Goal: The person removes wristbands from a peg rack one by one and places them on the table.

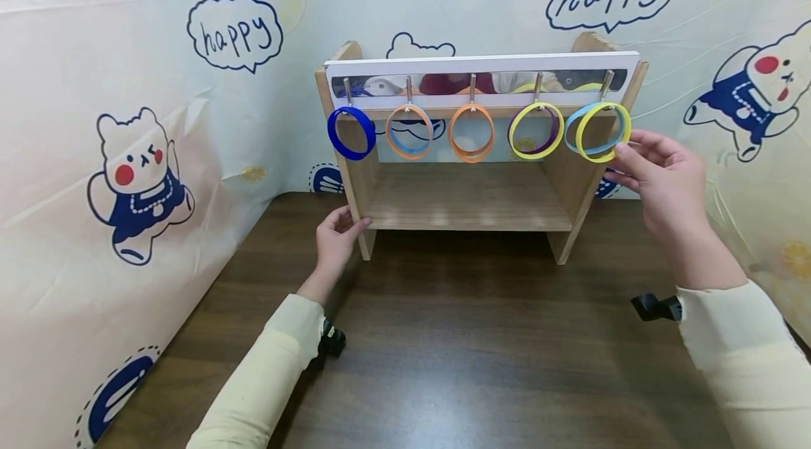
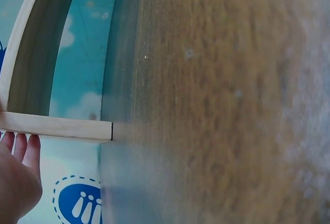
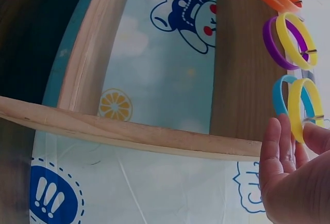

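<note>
A wooden rack carries several metal hooks under a white-framed mirror strip, with coloured rings hanging from them. At the rightmost hook, my right hand pinches the lower edge of a yellow ring between thumb and fingers. Behind that ring hangs a light blue ring, on the same hook. My left hand holds the rack's left side panel low down, thumb at its front edge and fingers against the outer side. The left thumb is hidden in the left wrist view.
Leftward along the hooks hang a yellow ring with a purple ring, orange rings, an orange ring with a blue one, and a dark blue ring. The rack stands on a brown table before a printed cloth.
</note>
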A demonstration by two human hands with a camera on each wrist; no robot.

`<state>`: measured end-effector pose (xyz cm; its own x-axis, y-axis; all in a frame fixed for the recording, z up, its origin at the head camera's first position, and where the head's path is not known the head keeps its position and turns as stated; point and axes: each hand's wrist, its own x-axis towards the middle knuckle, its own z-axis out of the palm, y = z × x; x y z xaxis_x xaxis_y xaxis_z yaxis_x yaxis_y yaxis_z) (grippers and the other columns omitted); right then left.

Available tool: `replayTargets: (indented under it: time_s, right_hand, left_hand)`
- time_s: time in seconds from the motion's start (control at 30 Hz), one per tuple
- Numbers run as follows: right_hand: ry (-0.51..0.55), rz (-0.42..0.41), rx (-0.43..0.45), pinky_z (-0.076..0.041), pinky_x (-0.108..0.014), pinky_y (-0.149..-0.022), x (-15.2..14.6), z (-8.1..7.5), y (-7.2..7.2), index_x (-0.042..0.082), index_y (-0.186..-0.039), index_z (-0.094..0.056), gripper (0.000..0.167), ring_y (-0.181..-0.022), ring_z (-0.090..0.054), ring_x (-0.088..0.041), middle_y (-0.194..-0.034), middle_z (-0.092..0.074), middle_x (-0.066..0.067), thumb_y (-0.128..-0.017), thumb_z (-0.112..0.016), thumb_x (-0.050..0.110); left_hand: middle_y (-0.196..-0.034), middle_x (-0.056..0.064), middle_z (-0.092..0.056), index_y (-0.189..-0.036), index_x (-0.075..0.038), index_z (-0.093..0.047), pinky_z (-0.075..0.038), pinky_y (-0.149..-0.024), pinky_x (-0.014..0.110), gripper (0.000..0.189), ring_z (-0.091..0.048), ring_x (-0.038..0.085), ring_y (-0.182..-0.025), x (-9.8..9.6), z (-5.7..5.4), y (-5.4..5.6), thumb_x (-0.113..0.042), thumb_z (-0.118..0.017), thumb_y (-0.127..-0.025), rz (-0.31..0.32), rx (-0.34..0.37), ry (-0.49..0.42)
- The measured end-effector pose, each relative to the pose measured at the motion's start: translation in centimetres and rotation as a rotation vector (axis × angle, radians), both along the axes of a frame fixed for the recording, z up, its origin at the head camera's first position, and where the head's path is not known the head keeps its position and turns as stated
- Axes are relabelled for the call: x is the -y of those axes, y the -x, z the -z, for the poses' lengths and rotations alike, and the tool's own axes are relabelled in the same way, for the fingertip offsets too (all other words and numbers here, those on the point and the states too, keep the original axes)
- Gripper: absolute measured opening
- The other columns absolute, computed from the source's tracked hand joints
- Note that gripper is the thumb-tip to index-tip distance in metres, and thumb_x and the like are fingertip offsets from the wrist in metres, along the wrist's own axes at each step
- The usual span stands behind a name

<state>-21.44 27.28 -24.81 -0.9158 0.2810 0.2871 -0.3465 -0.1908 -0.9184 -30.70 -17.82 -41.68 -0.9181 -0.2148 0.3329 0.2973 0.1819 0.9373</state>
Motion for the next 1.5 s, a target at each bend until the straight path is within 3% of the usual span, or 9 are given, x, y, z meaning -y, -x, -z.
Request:
replayTargets:
  time_s: [0.33,0.57,0.6,0.7,0.97,1.5]
  right_hand:
    - [0.095,-0.004,0.031,-0.056,-0.027,-0.065,-0.2,-0.3,-0.8,0.007,-0.120,-0.066,0.047,-0.080,-0.071,-0.015,-0.103,-0.068,-0.006,-0.076,-0.082,0.013]
    - [0.071,0.028,0.045,-0.055,-0.025,-0.065,-0.5,-0.3,-1.0,0.009,-0.123,-0.065,0.050,-0.080,-0.071,-0.014,-0.107,-0.068,-0.004,-0.076,-0.082,0.017]
    - [0.069,0.031,0.044,-0.055,-0.025,-0.065,-0.5,-0.3,-1.1,0.009,-0.123,-0.065,0.050,-0.080,-0.071,-0.014,-0.107,-0.068,-0.004,-0.076,-0.082,0.017]
    - [0.069,0.041,0.040,-0.055,-0.025,-0.063,-0.5,-0.5,-1.2,0.008,-0.122,-0.066,0.049,-0.079,-0.071,-0.014,-0.107,-0.069,-0.004,-0.076,-0.082,0.018]
    - [0.133,0.045,0.022,-0.055,-0.027,-0.063,-0.4,-1.1,-1.2,0.008,-0.120,-0.068,0.053,-0.079,-0.071,-0.016,-0.104,-0.070,-0.005,-0.071,-0.085,0.017]
    - [0.232,0.031,-0.041,-0.056,-0.029,-0.063,0.3,-2.0,-1.2,0.004,-0.118,-0.068,0.047,-0.078,-0.072,-0.020,-0.098,-0.068,-0.010,-0.075,-0.082,0.010]
  left_hand:
    - [-0.116,0.012,-0.066,-0.119,-0.003,-0.065,-0.051,-0.089,0.038,0.044,-0.059,0.021,-0.106,0.1,0.0,0.0,-0.021,-0.080,-0.082,0.005,0.001,-0.006]
    - [-0.120,0.024,-0.062,-0.121,0.008,-0.060,-0.051,-0.088,0.033,0.041,-0.058,0.030,-0.110,-0.8,-2.9,-2.5,-0.006,-0.075,-0.086,0.029,0.021,0.003]
    - [-0.120,0.024,-0.062,-0.121,0.008,-0.060,-0.051,-0.087,0.031,0.041,-0.058,0.030,-0.110,-0.9,-2.9,-2.4,-0.006,-0.074,-0.086,0.029,0.020,0.003]
    - [-0.119,0.024,-0.063,-0.121,0.008,-0.061,-0.051,-0.085,0.029,0.040,-0.058,0.030,-0.110,-0.8,-2.9,-2.4,-0.005,-0.075,-0.085,0.031,0.015,0.002]
    - [-0.119,0.018,-0.065,-0.121,0.001,-0.063,-0.050,-0.087,0.033,0.044,-0.058,0.025,-0.109,0.0,-0.2,-0.1,-0.014,-0.079,-0.083,0.025,0.016,-0.036]
    - [-0.118,0.016,-0.065,-0.120,0.000,-0.064,-0.049,-0.091,0.041,0.045,-0.059,0.025,-0.109,0.1,-0.1,0.0,-0.019,-0.080,-0.082,0.012,0.004,-0.007]
